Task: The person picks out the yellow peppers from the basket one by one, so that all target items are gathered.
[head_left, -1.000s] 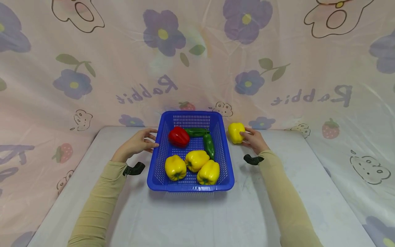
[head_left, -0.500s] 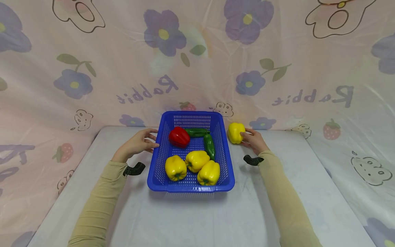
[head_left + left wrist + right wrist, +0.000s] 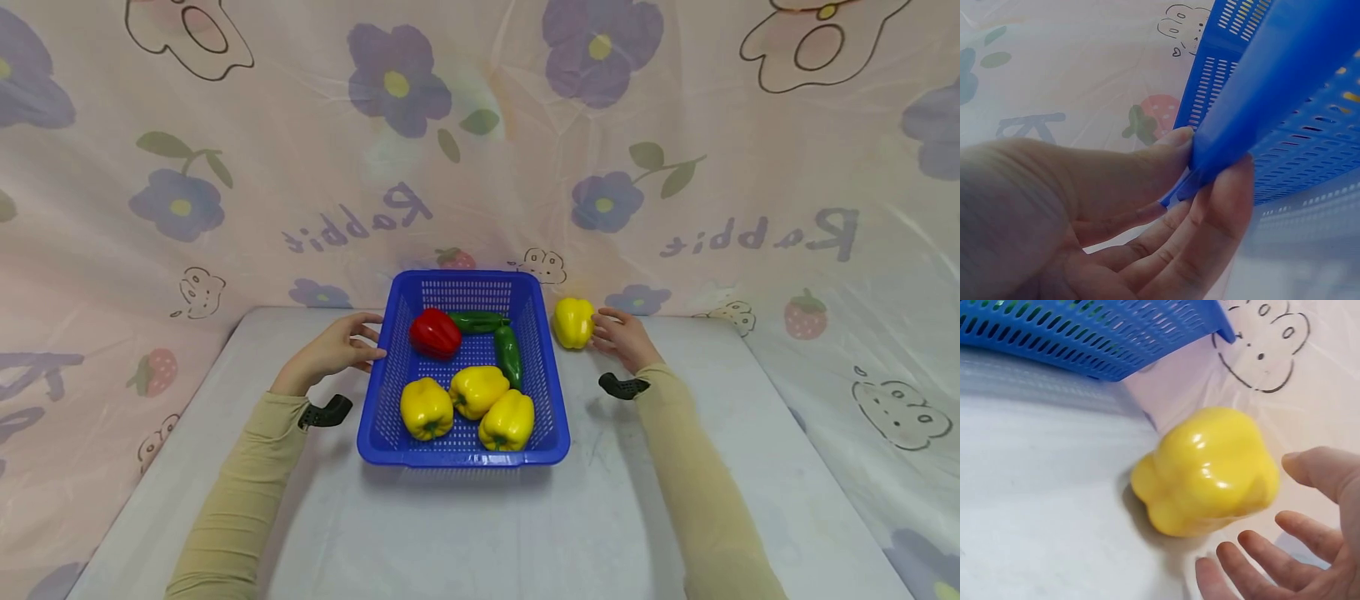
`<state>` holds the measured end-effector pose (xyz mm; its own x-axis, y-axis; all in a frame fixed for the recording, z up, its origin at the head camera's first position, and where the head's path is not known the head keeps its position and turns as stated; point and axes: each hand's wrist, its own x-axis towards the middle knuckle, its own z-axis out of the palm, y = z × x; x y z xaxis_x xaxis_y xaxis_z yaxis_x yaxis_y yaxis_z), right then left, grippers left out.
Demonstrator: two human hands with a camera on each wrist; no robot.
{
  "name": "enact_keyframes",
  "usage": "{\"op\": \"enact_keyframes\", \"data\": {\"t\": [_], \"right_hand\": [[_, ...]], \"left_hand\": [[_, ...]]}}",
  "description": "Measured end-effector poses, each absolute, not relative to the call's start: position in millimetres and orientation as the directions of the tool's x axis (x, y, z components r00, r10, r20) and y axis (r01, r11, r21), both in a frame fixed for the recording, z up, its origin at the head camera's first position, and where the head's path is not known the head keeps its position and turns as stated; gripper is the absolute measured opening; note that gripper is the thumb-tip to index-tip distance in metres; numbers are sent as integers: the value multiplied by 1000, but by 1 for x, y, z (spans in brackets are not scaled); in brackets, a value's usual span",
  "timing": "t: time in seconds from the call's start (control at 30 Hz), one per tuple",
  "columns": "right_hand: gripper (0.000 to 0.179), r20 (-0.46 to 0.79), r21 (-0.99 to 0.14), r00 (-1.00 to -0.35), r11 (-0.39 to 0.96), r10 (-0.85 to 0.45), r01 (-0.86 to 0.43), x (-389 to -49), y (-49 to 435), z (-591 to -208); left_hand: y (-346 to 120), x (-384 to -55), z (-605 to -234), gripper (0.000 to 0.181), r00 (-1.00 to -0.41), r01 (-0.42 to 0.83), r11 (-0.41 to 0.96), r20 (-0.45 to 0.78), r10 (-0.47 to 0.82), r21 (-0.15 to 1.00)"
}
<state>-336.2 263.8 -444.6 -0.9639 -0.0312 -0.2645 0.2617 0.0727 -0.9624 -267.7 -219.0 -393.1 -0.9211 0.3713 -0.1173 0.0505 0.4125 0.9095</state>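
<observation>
A blue plastic basket stands mid-table. My left hand pinches its left rim; in the left wrist view the thumb lies against one side of the blue rim and the fingers on the other. To the right of the basket, a yellow bell pepper sits on the table, outside it. Just right of that pepper is my right hand, its fingers spread and relaxed. The right wrist view shows a small gap between the right thumb and the yellow bell pepper.
Inside the basket lie a red bell pepper, two green peppers and three yellow bell peppers. The white table meets a printed curtain behind the basket. Curtain also hangs along both sides.
My right hand has let go of the yellow bell pepper and drawn slightly right. The pepper stays where it was. My left hand and the basket have not visibly moved.
</observation>
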Motion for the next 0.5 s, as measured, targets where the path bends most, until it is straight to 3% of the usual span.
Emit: {"op": "enact_keyframes", "data": {"t": [0.5], "right_hand": [[67,-170,-982,-981,97,-94,161,-320,276,-410]], "left_hand": [[-219,-268,-393,63,-918,60,404,-108,381,913]]}}
